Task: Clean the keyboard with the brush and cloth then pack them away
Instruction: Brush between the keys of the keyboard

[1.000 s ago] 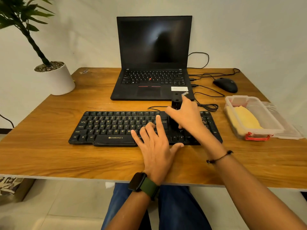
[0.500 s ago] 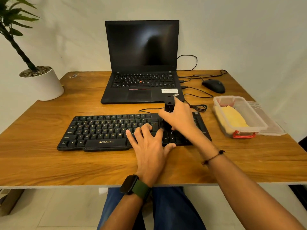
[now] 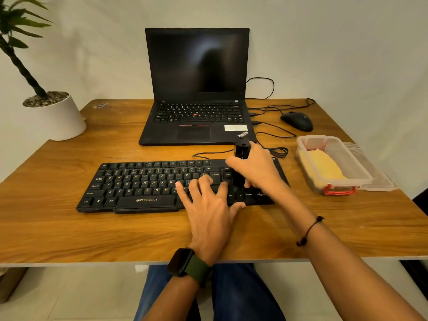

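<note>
Head view: right hand [image 3: 257, 169] curls round an upright black plastic brush [image 3: 240, 158] on the right end of the black rectangular keyboard [image 3: 143, 184]; left hand [image 3: 208, 209] rests there, fingers spread. Yellow cloth [image 3: 322, 167] lies in a clear box [image 3: 335, 181].

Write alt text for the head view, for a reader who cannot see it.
A person's right hand grips an upright black brush on the right end of a black keyboard, while the left hand rests flat on the keys. Behind it on the wooden table sits an open laptop; a clear plastic box at right holds a yellow cloth.
</note>
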